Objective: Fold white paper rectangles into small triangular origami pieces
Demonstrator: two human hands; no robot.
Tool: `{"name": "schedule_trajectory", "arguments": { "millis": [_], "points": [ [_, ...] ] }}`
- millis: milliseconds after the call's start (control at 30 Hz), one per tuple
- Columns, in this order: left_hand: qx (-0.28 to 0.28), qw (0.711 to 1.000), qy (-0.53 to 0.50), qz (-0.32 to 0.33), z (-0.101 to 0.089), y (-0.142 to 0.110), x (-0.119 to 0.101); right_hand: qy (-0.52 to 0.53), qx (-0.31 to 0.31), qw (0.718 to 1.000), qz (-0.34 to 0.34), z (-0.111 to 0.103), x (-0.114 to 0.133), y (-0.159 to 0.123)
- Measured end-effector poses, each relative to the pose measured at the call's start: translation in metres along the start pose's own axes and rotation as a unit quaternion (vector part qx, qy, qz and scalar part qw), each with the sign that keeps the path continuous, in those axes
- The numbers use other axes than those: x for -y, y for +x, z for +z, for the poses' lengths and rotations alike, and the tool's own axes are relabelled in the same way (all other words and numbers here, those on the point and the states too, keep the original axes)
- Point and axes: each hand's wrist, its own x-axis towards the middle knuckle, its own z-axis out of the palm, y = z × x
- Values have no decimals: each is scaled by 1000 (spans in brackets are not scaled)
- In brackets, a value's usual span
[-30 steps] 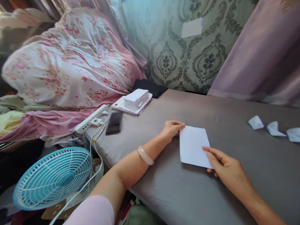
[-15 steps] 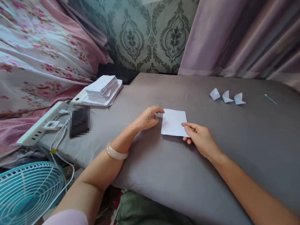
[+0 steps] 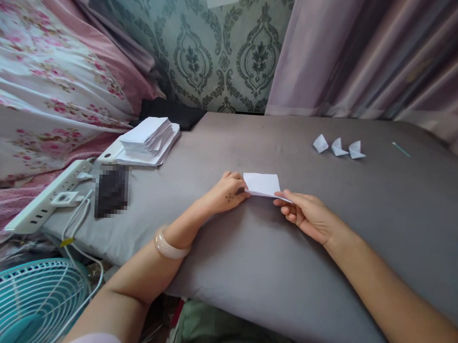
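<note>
A small white sheet of paper (image 3: 262, 184) is held between my two hands, a little above the grey cloth surface (image 3: 225, 252). My left hand (image 3: 231, 193) pinches its left edge, thumb at the near corner. On the right, my right hand (image 3: 301, 210) grips the near right corner between thumb and fingers, with the lower fingers curled below. The sheet looks shallow from here, with its near edge bent or tilted; whether it is folded I cannot tell. A pale bangle (image 3: 170, 245) sits on my left wrist.
Three folded paper pieces (image 3: 339, 147) stand at the back right, near a thin greenish stick (image 3: 400, 149). At the left are a paper stack (image 3: 147, 140), a power strip (image 3: 47, 199) with cables and a blurred dark object (image 3: 112, 191). A blue fan (image 3: 33, 299) stands lower left.
My left hand has closed on the paper's left edge. The sheet, facing me as a square before, now shows as a shallower strip. The whole view has shifted slightly.
</note>
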Motion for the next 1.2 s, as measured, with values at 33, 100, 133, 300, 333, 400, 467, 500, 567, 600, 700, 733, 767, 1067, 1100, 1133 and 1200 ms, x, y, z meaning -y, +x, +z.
{"name": "schedule_trajectory", "arguments": {
  "millis": [33,100,133,300,333,400,467,500,567,600,700,733,767,1067,1100,1133,1200],
  "points": [
    [-9,1000,-2,-23,1,0,-1,9,1,1000,-2,0,2,-1],
    [-21,998,-11,-66,2,2,-3,27,-19,999,-16,0,3,0],
    [-25,996,-17,-82,3,3,-3,28,-41,998,-31,0,3,1],
    [-43,992,-33,-114,8,6,-2,-203,-135,940,-238,-4,-12,10],
    [-47,992,-33,-116,9,6,-2,-282,-140,900,-302,-5,-17,11],
    [-57,990,-32,-124,12,6,-3,-411,-134,798,-421,-6,-24,13],
    [-66,988,-33,-136,13,6,-3,-490,-113,710,-493,-6,-30,13],
    [-69,987,-34,-142,14,6,-4,-517,-101,682,-507,-6,-31,14],
    [-73,985,-38,-150,16,6,-5,-562,-86,651,-503,-5,-34,14],
    [-74,985,-39,-151,16,6,-5,-580,-82,643,-492,-5,-35,14],
    [-79,984,-36,-157,19,7,-5,-624,-79,626,-461,-5,-37,15],
    [-82,983,-33,-160,19,7,-6,-634,-78,621,-454,-5,-37,15],
    [-84,983,-30,-163,20,7,-6,-643,-77,617,-448,-5,-37,15],
    [-86,986,-3,-141,24,6,-1,-697,-66,576,-421,-4,-33,11],
    [-85,987,2,-139,25,6,0,-700,-65,575,-419,-4,-32,12],
    [-86,987,10,-138,26,5,1,-701,-64,575,-417,-4,-32,12],
    [-92,986,31,-139,26,4,1,-703,-61,575,-414,-5,-31,14]
  ]
}}
